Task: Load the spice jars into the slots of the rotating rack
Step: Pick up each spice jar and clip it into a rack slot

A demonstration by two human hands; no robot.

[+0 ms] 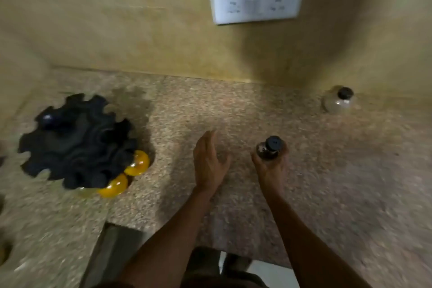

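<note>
Speckled granite countertop point(233, 110) seen from the head camera, with a black rotating rack point(77, 140) at the left, its rim cut into open slots. Two yellow-filled jars point(126, 174) already sit in slots on the rack's near-right edge; the remaining visible slots appear vacant. The right hand point(272, 167) grips a dark-capped spice jar point(270, 148) upright, fingers curled round its body, well apart from the rack. The left hand point(209, 166) hangs relaxed and empty, fingers loosely extended, between the held jar and the rack. A further jar with pale contents point(337, 100) stands at the far right, near the wall point(117, 18), below and right of a white socket plate point(257, 1). Step in hand, as judged: carrying the jar across to an empty slot. Risks: the rack may spin when the jar is pressed into a slot if the free hand does not steady it, causing a miss; a jar entering tilted could jam on the slot edges or topple onto the counter; contact with the yellow jars could unseat them; motion blur leaves the exact slot shape uncertain
</note>
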